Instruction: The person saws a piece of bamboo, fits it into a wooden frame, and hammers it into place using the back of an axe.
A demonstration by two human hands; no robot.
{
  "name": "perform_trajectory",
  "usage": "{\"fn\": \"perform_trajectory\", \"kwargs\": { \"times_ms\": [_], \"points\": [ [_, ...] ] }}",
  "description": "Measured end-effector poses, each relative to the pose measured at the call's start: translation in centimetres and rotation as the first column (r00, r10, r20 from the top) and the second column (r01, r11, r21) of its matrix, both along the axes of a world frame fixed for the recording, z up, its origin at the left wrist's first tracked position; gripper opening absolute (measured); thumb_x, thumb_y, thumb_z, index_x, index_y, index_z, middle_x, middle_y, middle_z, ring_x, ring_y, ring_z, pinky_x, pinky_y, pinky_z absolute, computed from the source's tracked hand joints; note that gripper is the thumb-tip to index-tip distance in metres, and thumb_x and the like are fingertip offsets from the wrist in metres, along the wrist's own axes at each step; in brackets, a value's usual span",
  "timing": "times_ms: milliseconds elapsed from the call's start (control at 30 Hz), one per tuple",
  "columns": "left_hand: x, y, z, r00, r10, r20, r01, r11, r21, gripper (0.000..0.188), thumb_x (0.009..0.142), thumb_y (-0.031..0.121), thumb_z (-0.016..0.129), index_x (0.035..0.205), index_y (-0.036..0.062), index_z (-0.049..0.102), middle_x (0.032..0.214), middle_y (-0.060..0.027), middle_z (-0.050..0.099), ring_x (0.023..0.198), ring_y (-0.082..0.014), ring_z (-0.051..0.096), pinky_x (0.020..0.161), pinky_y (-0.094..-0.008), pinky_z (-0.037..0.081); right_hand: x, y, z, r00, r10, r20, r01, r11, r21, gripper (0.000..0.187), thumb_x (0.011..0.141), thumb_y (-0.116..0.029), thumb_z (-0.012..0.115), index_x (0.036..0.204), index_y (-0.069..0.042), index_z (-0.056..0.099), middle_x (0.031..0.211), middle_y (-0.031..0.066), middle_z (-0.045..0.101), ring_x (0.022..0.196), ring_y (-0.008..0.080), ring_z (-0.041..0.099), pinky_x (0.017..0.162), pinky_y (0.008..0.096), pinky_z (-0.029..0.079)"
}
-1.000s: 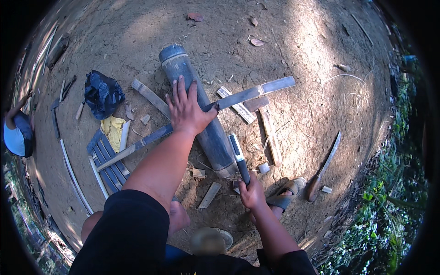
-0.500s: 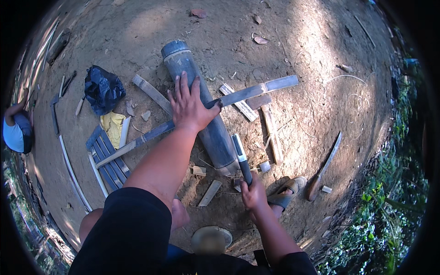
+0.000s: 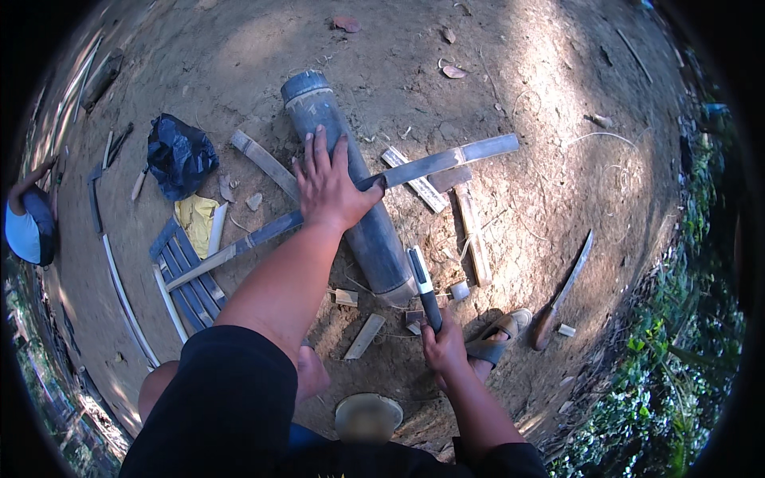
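Note:
A thick dark bamboo log (image 3: 370, 235) lies on the ground before me, slanting from far left to near right. Across it runs a long, flat bamboo strip (image 3: 446, 158). My left hand (image 3: 331, 187) presses down where they cross, fingers stretched out along the log and thumb against the strip. Near the log's closer end, my right hand (image 3: 445, 344) is closed around a black-handled tool (image 3: 422, 275) with a pale, metal-looking upper part; its exact kind is unclear. Another bamboo piece (image 3: 263, 162) reaches toward the log from the left, its end hidden by my left hand.
A long knife (image 3: 567, 287) lies at right, beyond my sandalled foot (image 3: 498, 338). Bamboo offcuts (image 3: 366, 336) lie around the log. To the left are a slatted bamboo piece (image 3: 191, 275), a black plastic bag (image 3: 179, 155) and a sickle-like tool (image 3: 94, 191). A person (image 3: 30, 223) sits far left.
My right hand and the tool in it have shifted slightly toward me and to the right. My left hand stays on the log and strip.

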State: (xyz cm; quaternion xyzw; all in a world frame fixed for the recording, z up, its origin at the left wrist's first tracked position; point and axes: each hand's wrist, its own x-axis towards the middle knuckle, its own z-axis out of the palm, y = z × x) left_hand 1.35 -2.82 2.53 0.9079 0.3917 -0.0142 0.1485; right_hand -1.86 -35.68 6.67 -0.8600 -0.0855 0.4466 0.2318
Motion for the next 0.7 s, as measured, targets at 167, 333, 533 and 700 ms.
{"fn": "perform_trajectory", "kwargs": {
  "times_ms": [167, 333, 533, 700],
  "points": [
    [0.1, -0.1, -0.1, 1.0, -0.002, 0.009, 0.002, 1.0, 0.0, 0.104, 0.074, 0.056, 0.08, 0.158, 0.0148, 0.034, 0.169, -0.0155, 0.017, 0.159, -0.0352, 0.01, 0.126, -0.0618, 0.014, 0.9, 2.0, 0.0, 1.0, 0.002, 0.013, -0.002, 1.0, 0.001, 0.029, 0.093, -0.025, 0.064, 0.113, -0.005, 0.057, 0.088, 0.0306, 0.068, 0.092, 0.0509, 0.067, 0.08, 0.0554, 0.051],
    [0.2, -0.3, 0.0, 1.0, -0.003, 0.019, 0.003, 1.0, 0.004, 0.103, 0.074, 0.056, 0.08, 0.157, 0.014, 0.036, 0.169, -0.0158, 0.017, 0.158, -0.0352, 0.011, 0.125, -0.0627, 0.015, -0.8, 0.0, 0.5, 0.999, -0.035, -0.001, 0.035, 0.999, -0.02, 0.029, 0.095, -0.025, 0.064, 0.114, -0.004, 0.055, 0.089, 0.0316, 0.067, 0.093, 0.0539, 0.064, 0.08, 0.056, 0.05],
    [-0.9, 0.4, -1.4, 0.981, -0.029, 0.19, 0.023, 0.999, 0.032, 0.085, 0.086, 0.048, 0.072, 0.155, 0.0113, 0.038, 0.166, -0.019, 0.023, 0.156, -0.0379, 0.019, 0.125, -0.0594, 0.018, 0.5, 1.9, -0.1, 0.997, -0.054, -0.048, 0.06, 0.989, 0.133, 0.035, 0.096, -0.021, 0.066, 0.123, -0.003, 0.056, 0.093, 0.0272, 0.067, 0.09, 0.042, 0.069, 0.081, 0.0462, 0.053],
    [-3.4, 2.5, -2.8, 0.826, -0.048, 0.562, 0.034, 0.999, 0.035, 0.061, 0.097, 0.035, 0.06, 0.148, 0.0046, 0.045, 0.157, -0.0225, 0.037, 0.148, -0.0409, 0.032, 0.121, -0.0559, 0.024, 0.1, -1.9, 1.2, 0.999, -0.036, 0.013, 0.029, 0.931, 0.365, 0.041, 0.095, -0.01, 0.068, 0.132, -0.002, 0.054, 0.103, 0.0193, 0.063, 0.094, 0.0332, 0.065, 0.088, 0.0383, 0.05]
  ]
}}
